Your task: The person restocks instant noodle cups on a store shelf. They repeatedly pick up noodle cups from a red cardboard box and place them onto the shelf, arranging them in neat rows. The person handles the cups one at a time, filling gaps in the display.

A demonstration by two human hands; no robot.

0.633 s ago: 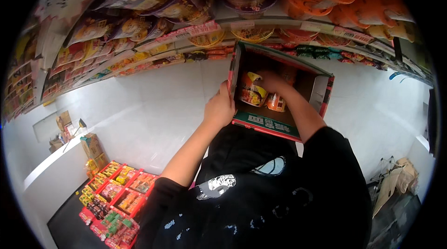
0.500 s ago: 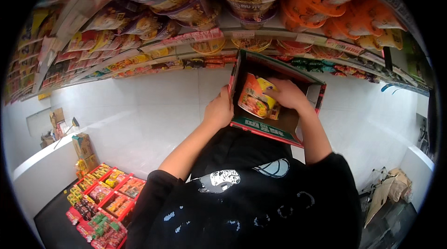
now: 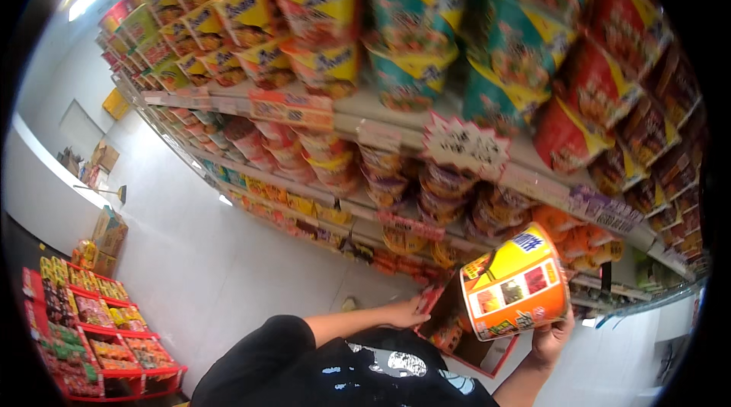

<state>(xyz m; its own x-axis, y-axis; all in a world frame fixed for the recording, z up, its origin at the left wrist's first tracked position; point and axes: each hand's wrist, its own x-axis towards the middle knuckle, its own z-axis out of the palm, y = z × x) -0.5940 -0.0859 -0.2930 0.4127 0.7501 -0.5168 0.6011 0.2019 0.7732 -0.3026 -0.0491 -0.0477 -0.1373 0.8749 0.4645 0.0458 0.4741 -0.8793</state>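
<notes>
My right hand (image 3: 553, 340) grips an orange-and-yellow instant noodle cup (image 3: 516, 285) from below and its right side. The cup is raised above the open cardboard box (image 3: 481, 354), tilted, and covers much of the box's mouth. At the box's left wall my left hand (image 3: 405, 313) is closed on the edge; its fingertips are partly hidden. Inside the box lies another packet or cup (image 3: 448, 335) in orange and yellow, mostly in shadow. Matching orange-and-yellow noodle cups (image 3: 324, 68) stand stacked on the shelf ahead.
A long shelf (image 3: 358, 119) with several tiers of noodle cups runs across the front. Teal cups (image 3: 411, 76) and red cups (image 3: 569, 133) stand on it, with a starburst price card (image 3: 464, 146) below. A red display rack (image 3: 91, 321) stands at lower left, near cardboard boxes (image 3: 110, 232).
My right hand has lifted the noodle cup out of the box, up and to the right. My view has risen from the lower shelves to the upper ones. The left hand stays on the box.
</notes>
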